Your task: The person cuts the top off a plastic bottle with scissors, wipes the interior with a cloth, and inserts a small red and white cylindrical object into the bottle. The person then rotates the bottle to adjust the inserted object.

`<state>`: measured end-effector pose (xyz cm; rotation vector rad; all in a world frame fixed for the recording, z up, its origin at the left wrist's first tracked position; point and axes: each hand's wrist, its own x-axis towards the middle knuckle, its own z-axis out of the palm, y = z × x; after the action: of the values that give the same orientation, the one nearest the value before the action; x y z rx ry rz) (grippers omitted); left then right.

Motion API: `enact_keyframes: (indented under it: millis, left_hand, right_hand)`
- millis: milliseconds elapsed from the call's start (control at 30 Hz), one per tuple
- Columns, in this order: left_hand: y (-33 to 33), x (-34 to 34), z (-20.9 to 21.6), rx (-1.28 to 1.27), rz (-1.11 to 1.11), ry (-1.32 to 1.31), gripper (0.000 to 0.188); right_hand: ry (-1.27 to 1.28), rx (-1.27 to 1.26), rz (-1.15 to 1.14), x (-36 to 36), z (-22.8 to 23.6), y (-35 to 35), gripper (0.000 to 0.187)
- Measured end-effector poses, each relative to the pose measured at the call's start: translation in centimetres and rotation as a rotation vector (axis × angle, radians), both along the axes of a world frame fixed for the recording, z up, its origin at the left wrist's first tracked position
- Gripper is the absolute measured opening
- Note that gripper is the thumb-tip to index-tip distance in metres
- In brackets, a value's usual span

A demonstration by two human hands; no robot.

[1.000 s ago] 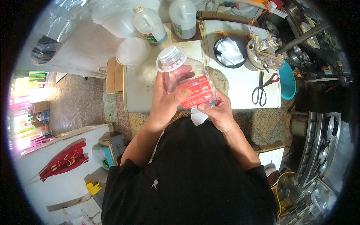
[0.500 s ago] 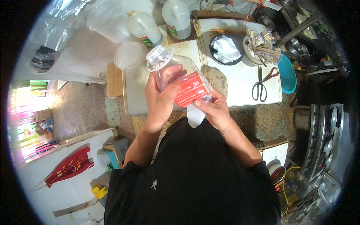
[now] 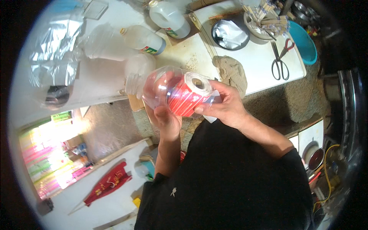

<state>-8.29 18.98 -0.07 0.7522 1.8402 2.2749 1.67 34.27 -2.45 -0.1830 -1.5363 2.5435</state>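
A clear plastic bottle (image 3: 154,90) is held tilted in front of my chest, its pale threaded neck to the left and blurred. My left hand (image 3: 165,119) wraps around its body from below and behind, with some fingers seen through the plastic. A roll of red labels (image 3: 186,97) shows at the bottle's right end, its white core ring facing up; it seems to sit inside the plastic. My right hand (image 3: 230,105) grips that end, thumb in front against the red labels. A white strip (image 3: 211,119) hangs below the right thumb.
Ahead is a white table (image 3: 264,78) with black-handled scissors (image 3: 280,63), red-handled pliers (image 3: 287,46), a crumpled brown cloth (image 3: 232,73), a black bowl (image 3: 230,48) and a pot of sticks (image 3: 264,23). Large jugs (image 3: 170,19) stand behind. A teal basin (image 3: 303,42) is at right.
The bottle has turned so its neck points left and the roll's core shows. The white capped top with its handle no longer shows clearly. My view has swung, shifting the table rightward.
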Motion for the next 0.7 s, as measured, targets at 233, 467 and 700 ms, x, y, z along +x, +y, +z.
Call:
enact_keyframes:
  millis: [233,467,700]
  left_hand:
    - [0.3,-0.3,-1.1,0.042,-0.099,-0.175,0.126]
    - [2.5,0.2,-0.7,0.208,-0.220,-0.267,0.127]
    - [2.9,0.8,-0.9,0.224,-0.231,-0.238,0.115]
  right_hand:
    - [0.139,0.454,-0.314,0.7,0.9,-0.4,0.058]
    - [0.329,0.847,-0.553,0.4,0.6,0.2,0.064]
    - [0.330,0.906,-0.557,0.3,0.3,0.8,0.063]
